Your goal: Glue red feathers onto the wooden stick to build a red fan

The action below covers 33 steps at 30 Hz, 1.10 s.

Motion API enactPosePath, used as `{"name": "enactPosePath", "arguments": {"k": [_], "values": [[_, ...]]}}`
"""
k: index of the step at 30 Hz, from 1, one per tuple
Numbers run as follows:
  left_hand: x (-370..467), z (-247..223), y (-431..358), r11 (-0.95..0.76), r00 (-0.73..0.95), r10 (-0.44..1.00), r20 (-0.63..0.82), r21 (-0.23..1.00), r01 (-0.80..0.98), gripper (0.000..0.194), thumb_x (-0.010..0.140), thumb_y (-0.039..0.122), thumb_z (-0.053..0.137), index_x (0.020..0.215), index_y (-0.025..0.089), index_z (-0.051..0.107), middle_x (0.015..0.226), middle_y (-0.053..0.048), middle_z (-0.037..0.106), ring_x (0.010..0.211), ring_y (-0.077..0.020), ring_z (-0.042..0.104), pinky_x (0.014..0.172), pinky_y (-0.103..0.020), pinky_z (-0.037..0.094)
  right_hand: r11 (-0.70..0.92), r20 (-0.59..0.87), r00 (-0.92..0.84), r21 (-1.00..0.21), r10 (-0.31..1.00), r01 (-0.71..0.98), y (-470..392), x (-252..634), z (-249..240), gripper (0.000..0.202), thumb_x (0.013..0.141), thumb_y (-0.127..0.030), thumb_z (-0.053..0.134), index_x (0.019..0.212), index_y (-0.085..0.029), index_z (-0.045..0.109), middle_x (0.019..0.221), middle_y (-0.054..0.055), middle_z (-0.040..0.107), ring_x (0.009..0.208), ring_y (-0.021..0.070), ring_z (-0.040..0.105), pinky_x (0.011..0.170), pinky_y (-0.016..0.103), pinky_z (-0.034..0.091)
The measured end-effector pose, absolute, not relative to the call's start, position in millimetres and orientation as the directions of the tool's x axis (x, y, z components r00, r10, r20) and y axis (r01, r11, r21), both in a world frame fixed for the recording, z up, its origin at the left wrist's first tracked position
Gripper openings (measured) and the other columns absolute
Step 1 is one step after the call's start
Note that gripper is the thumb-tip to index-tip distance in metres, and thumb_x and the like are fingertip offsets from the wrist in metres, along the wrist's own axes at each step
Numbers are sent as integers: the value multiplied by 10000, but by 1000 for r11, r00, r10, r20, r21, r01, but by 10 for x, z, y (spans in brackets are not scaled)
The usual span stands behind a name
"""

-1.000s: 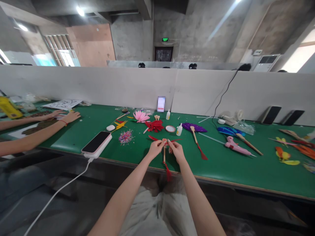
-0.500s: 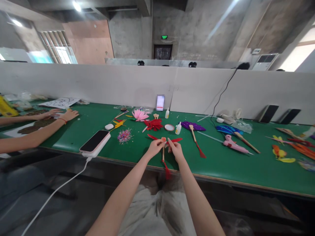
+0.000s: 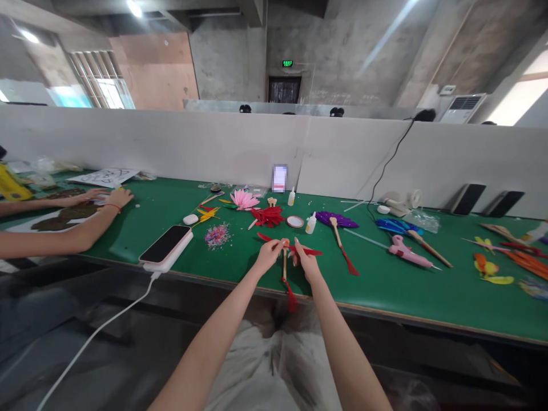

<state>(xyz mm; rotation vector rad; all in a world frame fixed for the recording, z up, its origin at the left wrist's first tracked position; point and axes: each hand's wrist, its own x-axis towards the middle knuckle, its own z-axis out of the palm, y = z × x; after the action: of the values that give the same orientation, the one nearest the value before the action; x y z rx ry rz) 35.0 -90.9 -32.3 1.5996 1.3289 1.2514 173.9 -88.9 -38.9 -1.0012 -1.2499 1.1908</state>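
Close to the table's front edge, my left hand (image 3: pixel 269 256) is closed, its fingertips pinching the top of a wooden handle (image 3: pixel 285 268). A red tassel (image 3: pixel 291 297) hangs from the handle's lower end, past the table edge. One red feather (image 3: pixel 264 236) sticks out to the left above that hand. My right hand (image 3: pixel 306 261) is closed too, with a second red feather (image 3: pixel 314 252) between its fingers, pointing right. Its inner end, at the handle's top, is partly covered by my fingers.
Glue bottles (image 3: pixel 310 222), a white round lid (image 3: pixel 295 221), red feathers (image 3: pixel 268 216) and a beads pile (image 3: pixel 217 236) lie beyond my hands. Rightward are a purple feather fan (image 3: pixel 338 219) and pink glue gun (image 3: pixel 409 253); leftward, a phone (image 3: pixel 166 244) and a co-worker's hands (image 3: pixel 119 197).
The red feather in my right hand has swung so its tip sits lower and farther right. My left hand stays at the handle's top. The co-worker's arm shifted slightly.
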Motion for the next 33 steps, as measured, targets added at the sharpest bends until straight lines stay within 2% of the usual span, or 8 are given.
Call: {"name": "enactPosePath", "arguments": {"k": [8, 12, 16, 21, 26, 33], "values": [[353, -283, -931, -189, 46, 982, 183, 960, 209, 353, 768, 485, 487, 717, 143, 555, 425, 59, 445, 342, -51, 365, 377, -183, 280, 112, 115, -39, -991, 993, -78, -882, 1727, -396, 519, 690, -687, 482, 483, -212, 521, 334, -29, 415, 328, 117, 387, 385, 264, 314], [345, -294, -922, -201, 70, 979, 192, 966, 161, 337, 775, 467, 486, 805, 138, 556, 489, 51, 494, 350, -43, 368, 378, -179, 293, 91, 96, -59, -992, 994, -92, -877, 1730, -401, 563, 724, -696, 416, 429, -220, 469, 299, -40, 358, 278, 101, 342, 345, 259, 284], [338, -323, -908, -213, 93, 975, 202, 967, 139, 349, 790, 451, 466, 913, 137, 557, 641, 10, 587, 377, -42, 406, 388, -184, 325, 98, 110, -106, -989, 988, -109, -890, 1748, -399, 499, 710, -620, 524, 429, -212, 465, 302, -54, 351, 280, 90, 332, 342, 248, 270], [349, -353, -902, -229, 59, 973, 222, 958, 171, 347, 766, 458, 508, 874, 132, 560, 722, -26, 622, 430, -51, 454, 428, -186, 353, 125, 137, -129, -987, 982, -98, -894, 1760, -399, 448, 708, -574, 561, 469, -198, 513, 337, -48, 421, 311, 86, 365, 368, 238, 283], [361, -367, -912, -249, 38, 968, 247, 940, 232, 327, 762, 473, 513, 791, 149, 552, 680, -10, 613, 506, -76, 505, 484, -188, 373, 133, 142, -136, -989, 980, -72, -896, 1764, -398, 443, 725, -570, 547, 488, -197, 516, 350, -46, 418, 328, 91, 373, 377, 234, 283], [367, -355, -911, -264, 54, 964, 260, 922, 284, 293, 775, 448, 505, 797, 158, 545, 674, 0, 599, 540, -90, 519, 520, -201, 389, 127, 133, -136, -991, 982, -53, -889, 1769, -407, 468, 728, -598, 518, 475, -204, 503, 352, -40, 412, 337, 98, 367, 388, 240, 290]]}}
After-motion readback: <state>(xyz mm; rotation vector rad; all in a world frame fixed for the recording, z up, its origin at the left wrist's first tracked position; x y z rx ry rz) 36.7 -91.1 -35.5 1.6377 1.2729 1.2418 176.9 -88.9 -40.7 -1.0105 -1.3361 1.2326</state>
